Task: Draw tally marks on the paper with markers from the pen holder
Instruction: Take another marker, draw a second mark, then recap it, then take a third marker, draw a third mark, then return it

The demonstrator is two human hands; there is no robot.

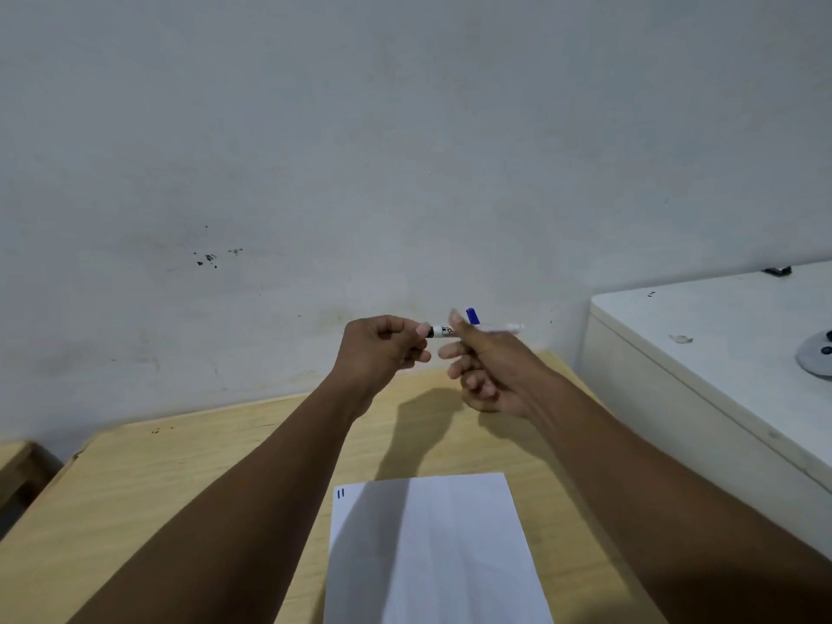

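Note:
Both my hands are raised above the far part of the wooden table (pixel 180 479). My right hand (pixel 488 369) grips a white marker (pixel 495 328) that lies level, its black end pointing left. My left hand (pixel 382 351) pinches that black end, which may be the cap. A blue marker top (pixel 472 316) pokes up behind my right hand; the pen holder beneath it is hidden. A white sheet of paper (pixel 432 556) lies near me on the table, with two short dark tally marks (pixel 341 493) in its top left corner.
A white cabinet or appliance (pixel 720 335) stands to the right of the table, with a grey round object (pixel 817 355) and a small dark item (pixel 776 271) on top. A pale wall rises right behind the table. A lower wooden surface (pixel 18 461) is at far left.

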